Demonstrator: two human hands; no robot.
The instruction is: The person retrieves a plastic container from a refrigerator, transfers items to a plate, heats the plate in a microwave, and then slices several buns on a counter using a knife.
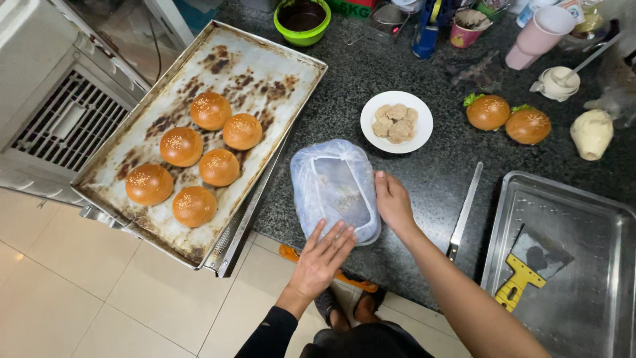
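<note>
Resting flat with fingers spread, the left hand [322, 255] lies on the near end of the tub [336, 189], a plastic-wrapped container at the counter's [424, 179] front edge, while the right hand [393, 201] cups the tub's right side, fingers together and gripping nothing. Both hands touch it, and its long axis runs away from the person toward the plate [397, 122] of pale pieces. Left of it, a tray [265, 73] of buns [211, 110] overhangs the counter's corner.
</note>
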